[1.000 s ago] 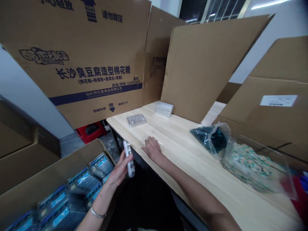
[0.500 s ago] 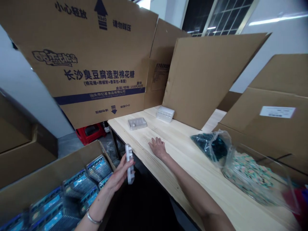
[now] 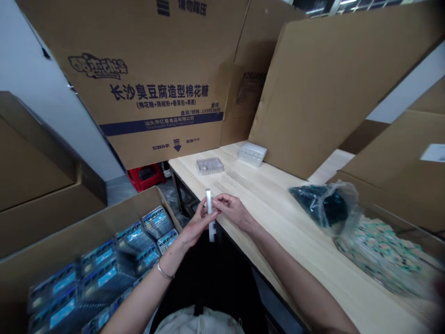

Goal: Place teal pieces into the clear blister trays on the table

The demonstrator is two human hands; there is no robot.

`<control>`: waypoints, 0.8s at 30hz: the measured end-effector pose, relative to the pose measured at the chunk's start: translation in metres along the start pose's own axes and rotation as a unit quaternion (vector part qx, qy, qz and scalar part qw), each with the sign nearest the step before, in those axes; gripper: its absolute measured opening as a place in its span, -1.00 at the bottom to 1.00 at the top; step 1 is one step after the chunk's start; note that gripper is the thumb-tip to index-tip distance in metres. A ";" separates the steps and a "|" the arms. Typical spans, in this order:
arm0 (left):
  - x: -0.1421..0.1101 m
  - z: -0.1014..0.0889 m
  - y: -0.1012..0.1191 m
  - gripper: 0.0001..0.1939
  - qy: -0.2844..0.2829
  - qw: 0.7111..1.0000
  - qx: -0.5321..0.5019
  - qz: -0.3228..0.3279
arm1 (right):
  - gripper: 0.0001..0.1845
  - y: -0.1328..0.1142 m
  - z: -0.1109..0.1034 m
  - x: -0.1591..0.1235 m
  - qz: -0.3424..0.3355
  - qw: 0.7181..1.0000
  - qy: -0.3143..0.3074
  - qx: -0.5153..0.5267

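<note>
One slim white plastic tray (image 3: 210,220) stands upright in our head view, pinched by our left hand (image 3: 196,227) beside the pale wooden table (image 3: 278,211); curled fingers of our right hand (image 3: 236,211) meet its side, whether pinching we cannot tell. We count two translucent plastic boxes (image 3: 210,166) there.

One held case (image 3: 209,202), two tabletop cases (image 3: 210,166), one bag (image 3: 328,204).

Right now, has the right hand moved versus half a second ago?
Yes. Against the table, the right hand came toward the near edge, to the white piece in the left hand.
</note>
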State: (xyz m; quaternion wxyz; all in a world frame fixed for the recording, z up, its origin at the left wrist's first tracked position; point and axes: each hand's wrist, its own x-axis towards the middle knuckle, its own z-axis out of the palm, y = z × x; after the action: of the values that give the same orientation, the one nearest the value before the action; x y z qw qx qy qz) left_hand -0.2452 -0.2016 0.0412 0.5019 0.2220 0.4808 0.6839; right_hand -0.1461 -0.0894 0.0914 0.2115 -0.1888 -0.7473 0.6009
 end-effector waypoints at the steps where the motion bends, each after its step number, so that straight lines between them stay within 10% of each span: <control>1: 0.000 0.003 -0.001 -0.24 0.000 1.000 0.003 0.001 | -0.75 -0.005 0.002 -0.005 0.009 1.000 0.002 0.027; 24: -0.007 -0.001 -0.008 -0.34 -0.019 1.000 -0.009 -0.016 | -0.79 -0.002 -0.029 -0.032 0.032 0.990 0.017 0.136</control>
State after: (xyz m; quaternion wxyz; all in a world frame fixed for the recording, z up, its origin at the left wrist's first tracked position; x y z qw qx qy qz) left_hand -0.2395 -0.2086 0.0344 0.5239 0.2227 0.4682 0.6758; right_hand -0.1032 -0.0832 0.0963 0.2289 -0.1924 -0.6482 0.7003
